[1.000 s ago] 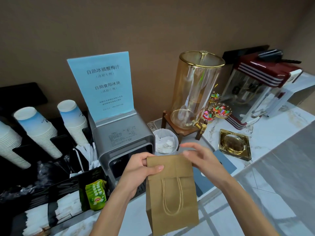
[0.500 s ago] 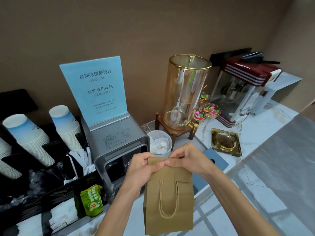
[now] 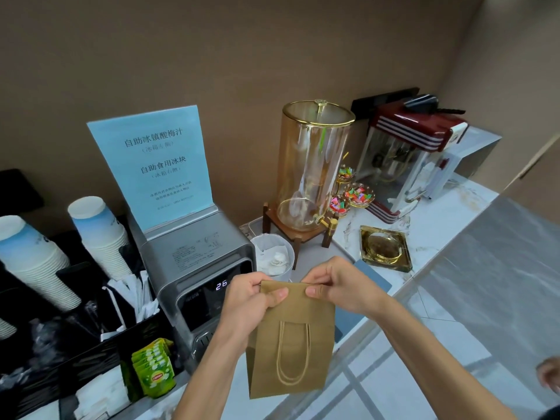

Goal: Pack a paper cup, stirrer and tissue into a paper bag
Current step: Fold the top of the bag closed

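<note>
A flat brown paper bag (image 3: 291,341) with twine handles hangs upright in front of me over the counter edge. My left hand (image 3: 251,301) pinches its top left corner and my right hand (image 3: 336,286) pinches its top right; the mouth looks closed. Stacks of upside-down blue-and-white paper cups (image 3: 100,234) stand at the left in a black organiser. Paper-wrapped stirrers (image 3: 136,295) stick up beside them. White tissue packs (image 3: 94,401) lie in the organiser's front compartment.
A grey countertop machine (image 3: 194,268) with a blue sign (image 3: 151,165) stands just behind the bag. Green tea bags (image 3: 154,371), a small bin (image 3: 272,256), a glass drink dispenser (image 3: 312,171), candy dishes (image 3: 357,195), a gold ashtray (image 3: 385,247) and a red popcorn machine (image 3: 409,159) line the marble counter.
My right hand came down onto the bag's top edge and now pinches it, with both thumbs on the front. The view drifted right, so things shifted left in the frame.
</note>
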Available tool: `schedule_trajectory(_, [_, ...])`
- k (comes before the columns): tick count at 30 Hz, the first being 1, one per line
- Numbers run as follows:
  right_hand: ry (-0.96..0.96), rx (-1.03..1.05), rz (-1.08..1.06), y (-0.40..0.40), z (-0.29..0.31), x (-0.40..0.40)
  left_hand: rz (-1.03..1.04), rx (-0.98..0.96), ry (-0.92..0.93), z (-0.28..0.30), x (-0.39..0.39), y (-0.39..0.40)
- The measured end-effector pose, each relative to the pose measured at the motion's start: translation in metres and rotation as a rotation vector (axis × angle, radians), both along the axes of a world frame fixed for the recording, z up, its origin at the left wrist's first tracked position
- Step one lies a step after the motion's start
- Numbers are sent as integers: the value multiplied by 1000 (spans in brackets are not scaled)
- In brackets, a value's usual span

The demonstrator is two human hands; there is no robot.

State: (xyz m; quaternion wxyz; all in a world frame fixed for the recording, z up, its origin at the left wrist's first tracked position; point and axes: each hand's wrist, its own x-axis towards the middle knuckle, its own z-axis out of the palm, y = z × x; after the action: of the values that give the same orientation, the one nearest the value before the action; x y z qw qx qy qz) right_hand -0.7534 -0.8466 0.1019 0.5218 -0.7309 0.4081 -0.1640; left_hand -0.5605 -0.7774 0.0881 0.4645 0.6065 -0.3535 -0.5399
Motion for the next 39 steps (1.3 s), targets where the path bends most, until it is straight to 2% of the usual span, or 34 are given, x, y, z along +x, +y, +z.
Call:
schedule_trajectory(3, [24, -124, -152, 4, 0, -2, 26, -26, 16, 0, 2, -2])
schedule_trajectory(9, [-68, 122, -146, 19, -2, -17, 56, -81, 15, 0, 8, 0])
schedule_trajectory(16, [-125, 11, -335, 36, -2, -10, -10, -172, 33, 4, 12, 4])
schedule_trajectory(19, [-150, -22, -378, 40, -1, -14, -90, -221, 106, 7, 17, 6])
schedule_trajectory(24, [-166, -30, -447, 52, -2, -26, -306, -148, 82, -2, 9, 12])
schedule_trajectory(29, [-257, 13, -499, 67, 0, -43, -315, -151, 56, -5, -8, 5])
schedule_trajectory(34, [-381, 222, -424, 77, 4, -71, -338, -137, 132, -8, -40, -3])
schedule_trajectory(39, [-403, 185, -544, 81, -2, -109, -429, -127, 115, -10, -88, -18])
